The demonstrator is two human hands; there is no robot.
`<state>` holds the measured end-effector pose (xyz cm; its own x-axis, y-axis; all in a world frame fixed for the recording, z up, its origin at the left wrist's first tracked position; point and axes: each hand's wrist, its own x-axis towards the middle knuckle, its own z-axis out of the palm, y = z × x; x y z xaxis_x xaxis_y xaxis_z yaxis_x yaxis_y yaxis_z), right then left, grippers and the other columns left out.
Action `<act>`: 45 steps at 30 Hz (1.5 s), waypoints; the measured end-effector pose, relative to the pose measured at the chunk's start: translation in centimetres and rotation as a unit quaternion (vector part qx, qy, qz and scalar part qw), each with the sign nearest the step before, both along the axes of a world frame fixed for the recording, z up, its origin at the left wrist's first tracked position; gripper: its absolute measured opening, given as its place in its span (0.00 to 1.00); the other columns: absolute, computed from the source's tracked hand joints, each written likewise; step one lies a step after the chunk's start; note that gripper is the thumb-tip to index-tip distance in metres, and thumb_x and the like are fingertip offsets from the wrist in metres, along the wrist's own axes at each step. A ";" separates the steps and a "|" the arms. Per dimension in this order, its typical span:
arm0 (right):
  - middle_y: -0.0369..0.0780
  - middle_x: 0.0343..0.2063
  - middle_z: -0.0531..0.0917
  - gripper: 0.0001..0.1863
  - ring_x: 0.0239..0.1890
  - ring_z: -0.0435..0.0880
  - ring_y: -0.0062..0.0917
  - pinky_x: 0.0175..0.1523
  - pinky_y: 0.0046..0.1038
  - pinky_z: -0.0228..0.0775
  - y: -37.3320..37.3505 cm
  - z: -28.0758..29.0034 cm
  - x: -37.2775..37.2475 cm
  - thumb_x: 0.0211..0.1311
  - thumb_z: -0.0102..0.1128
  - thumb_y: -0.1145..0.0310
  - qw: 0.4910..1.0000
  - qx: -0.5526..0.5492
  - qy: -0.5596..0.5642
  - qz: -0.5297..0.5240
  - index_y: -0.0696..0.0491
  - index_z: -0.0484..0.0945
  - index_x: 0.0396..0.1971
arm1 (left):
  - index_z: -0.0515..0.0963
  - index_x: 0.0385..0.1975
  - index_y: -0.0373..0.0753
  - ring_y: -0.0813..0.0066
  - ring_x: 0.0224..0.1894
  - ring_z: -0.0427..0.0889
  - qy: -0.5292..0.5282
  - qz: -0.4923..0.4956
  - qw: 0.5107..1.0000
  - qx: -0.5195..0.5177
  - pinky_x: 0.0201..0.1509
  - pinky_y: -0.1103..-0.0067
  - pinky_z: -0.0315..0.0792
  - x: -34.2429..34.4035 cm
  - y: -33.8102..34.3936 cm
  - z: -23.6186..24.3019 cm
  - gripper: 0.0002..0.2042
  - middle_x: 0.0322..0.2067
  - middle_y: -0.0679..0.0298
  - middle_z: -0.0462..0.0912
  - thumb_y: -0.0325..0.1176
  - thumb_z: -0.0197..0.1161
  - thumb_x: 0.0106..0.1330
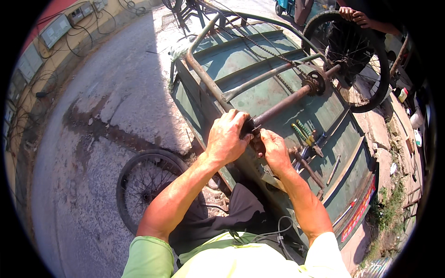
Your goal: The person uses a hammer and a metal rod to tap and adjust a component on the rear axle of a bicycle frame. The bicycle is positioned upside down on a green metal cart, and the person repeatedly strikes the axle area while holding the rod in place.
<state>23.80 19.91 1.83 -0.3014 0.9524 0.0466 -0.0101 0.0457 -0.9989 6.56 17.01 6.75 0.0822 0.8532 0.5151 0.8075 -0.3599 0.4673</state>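
at one axle (283, 104), two hands (227, 137) (275, 149)

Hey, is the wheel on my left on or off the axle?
Off. The wheel is on the ground beside the green cart, its hub well apart from the axle.

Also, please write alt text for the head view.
Bare left hand and right hand meet at a dark part at the near end of a rusty axle on a green cart, near pliers. At upper right, another person's hands touch a wheel.
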 end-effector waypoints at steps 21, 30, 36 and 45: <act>0.37 0.19 0.76 0.14 0.24 0.75 0.21 0.31 0.28 0.69 -1.0 0.7 -0.8 0.69 0.62 0.62 0.932 0.310 -0.157 -0.105 0.57 0.75 0.31 | 0.76 0.51 0.38 0.52 0.48 0.78 0.015 -0.016 1.000 0.002 0.52 0.65 0.74 -0.5 -0.1 0.0 0.25 0.43 0.55 0.77 0.27 0.74 0.49; 0.40 0.23 0.78 0.17 0.21 0.75 0.26 0.29 0.32 0.70 -0.6 0.5 -0.3 0.74 0.53 0.58 0.979 0.175 -0.091 -0.046 0.57 0.76 0.32 | 0.76 0.53 0.37 0.52 0.47 0.78 0.013 -0.035 0.999 -0.004 0.51 0.65 0.74 -1.0 -0.1 0.0 0.27 0.43 0.55 0.76 0.26 0.73 0.49; 0.34 0.22 0.78 0.21 0.21 0.75 0.20 0.24 0.23 0.68 -0.1 0.8 -0.7 0.77 0.48 0.53 0.999 -0.003 0.010 0.032 0.55 0.77 0.32 | 0.75 0.54 0.37 0.51 0.47 0.78 0.027 -0.037 0.999 -0.019 0.51 0.64 0.74 -1.0 -0.2 0.2 0.28 0.43 0.54 0.76 0.25 0.73 0.49; 0.32 0.22 0.79 0.16 0.23 0.75 0.19 0.29 0.27 0.69 -0.9 1.0 -0.7 0.72 0.57 0.57 0.911 0.343 -0.189 -0.128 0.56 0.76 0.32 | 0.75 0.54 0.37 0.52 0.47 0.78 0.028 -0.042 0.999 -0.007 0.50 0.65 0.75 -1.0 -0.1 0.4 0.28 0.43 0.55 0.75 0.25 0.73 0.48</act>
<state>23.12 18.98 2.80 -0.1919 0.7794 0.5964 0.4273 0.6134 -0.6642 5.53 16.96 7.11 0.1826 0.8490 0.4958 0.7995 -0.4217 0.4277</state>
